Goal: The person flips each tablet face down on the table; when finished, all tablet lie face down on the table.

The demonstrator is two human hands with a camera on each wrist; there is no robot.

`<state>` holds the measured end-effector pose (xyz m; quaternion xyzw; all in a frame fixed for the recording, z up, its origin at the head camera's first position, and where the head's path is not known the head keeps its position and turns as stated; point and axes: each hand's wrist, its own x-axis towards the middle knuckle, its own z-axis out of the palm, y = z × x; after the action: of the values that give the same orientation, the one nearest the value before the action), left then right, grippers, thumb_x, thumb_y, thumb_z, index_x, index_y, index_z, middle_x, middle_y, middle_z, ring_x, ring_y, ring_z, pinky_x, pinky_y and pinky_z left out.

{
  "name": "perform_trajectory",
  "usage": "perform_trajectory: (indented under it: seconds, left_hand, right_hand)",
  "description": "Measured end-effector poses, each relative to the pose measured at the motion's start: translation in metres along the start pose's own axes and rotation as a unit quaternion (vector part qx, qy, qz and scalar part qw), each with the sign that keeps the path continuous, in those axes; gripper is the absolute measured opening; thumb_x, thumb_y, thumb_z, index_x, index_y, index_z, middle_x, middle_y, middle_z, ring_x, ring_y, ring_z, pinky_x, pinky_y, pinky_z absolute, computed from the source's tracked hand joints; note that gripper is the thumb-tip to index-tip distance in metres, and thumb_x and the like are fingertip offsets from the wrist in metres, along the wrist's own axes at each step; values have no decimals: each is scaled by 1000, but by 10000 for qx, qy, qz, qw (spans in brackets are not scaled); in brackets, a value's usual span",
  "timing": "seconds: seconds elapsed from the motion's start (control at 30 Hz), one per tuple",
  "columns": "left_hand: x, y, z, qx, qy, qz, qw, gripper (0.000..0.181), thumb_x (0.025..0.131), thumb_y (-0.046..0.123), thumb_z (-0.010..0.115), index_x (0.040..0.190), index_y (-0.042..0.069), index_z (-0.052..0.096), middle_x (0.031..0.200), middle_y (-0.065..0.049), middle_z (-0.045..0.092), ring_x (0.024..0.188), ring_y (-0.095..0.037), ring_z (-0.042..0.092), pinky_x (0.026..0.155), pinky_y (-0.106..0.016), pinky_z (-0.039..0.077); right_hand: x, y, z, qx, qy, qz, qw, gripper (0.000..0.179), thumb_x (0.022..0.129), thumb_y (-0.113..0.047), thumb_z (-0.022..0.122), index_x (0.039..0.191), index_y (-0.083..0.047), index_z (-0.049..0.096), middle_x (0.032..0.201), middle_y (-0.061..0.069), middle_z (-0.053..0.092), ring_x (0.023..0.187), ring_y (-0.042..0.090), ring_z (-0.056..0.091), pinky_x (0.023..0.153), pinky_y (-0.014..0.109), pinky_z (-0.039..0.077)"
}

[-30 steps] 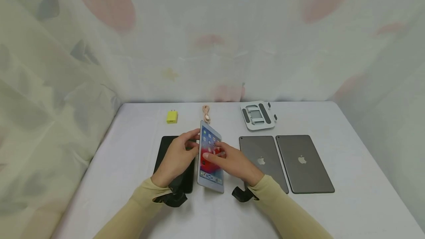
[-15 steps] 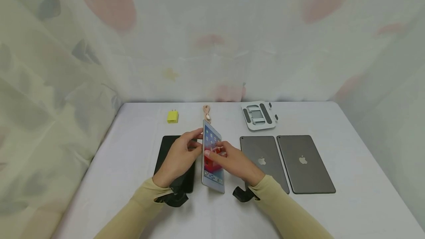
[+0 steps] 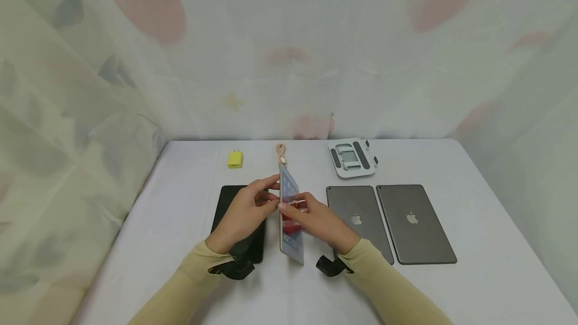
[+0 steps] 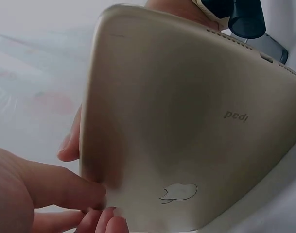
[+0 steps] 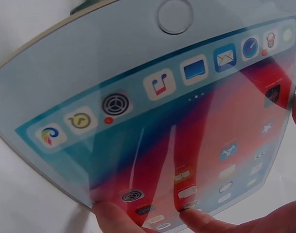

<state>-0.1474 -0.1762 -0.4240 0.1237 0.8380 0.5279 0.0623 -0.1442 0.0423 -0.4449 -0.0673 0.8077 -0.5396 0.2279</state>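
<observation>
A gold-backed tablet [image 3: 291, 245] stands on its long side, almost edge-on in the head view, its lit screen turned to the right. My left hand [image 3: 246, 212] holds it at the left edge. In the left wrist view, that hand's thumb and fingertips [image 4: 96, 196] meet the tablet's back beside the apple logo. On the screen side, my right hand [image 3: 318, 217] holds it, thumb at the near edge and fingers across the glass. The right wrist view shows icons on the screen [image 5: 152, 131] and fingertips [image 5: 201, 218] low in front of it.
A black tablet [image 3: 226, 197] lies under the left hand. Two dark grey tablets lie to the right, a nearer one [image 3: 356, 204] and an outer one [image 3: 413, 219]. Along the back are a yellow charger plug [image 3: 235, 159], a coiled pink cable [image 3: 281, 149] and a silver folding stand [image 3: 352, 158].
The tablet has turned further edge-on, its left edge swinging to the right. My left hand has followed slightly rightward; the right hand has barely moved.
</observation>
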Motion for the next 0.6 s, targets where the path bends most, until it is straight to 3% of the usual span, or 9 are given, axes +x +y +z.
perform_trajectory:
  seconds: [0.33,0.6]
  left_hand:
    - [1,-1,-1,38,-42,7,10000,58,103,15,75,157,21,57,139,-6,71,109,-18,72,107,-45,58]
    - [5,-6,-2,178,-63,183,9997,59,101,18,77,156,29,58,136,-6,72,108,-16,74,94,-31,61]
  right_hand:
    - [0,1,0,659,-270,-64,9974,80,99,-64,68,151,-6,49,134,13,73,119,27,76,108,47,59]
    - [0,1,-2,765,-363,14,9964,83,99,-66,66,155,-7,46,140,11,68,127,23,70,111,48,57]
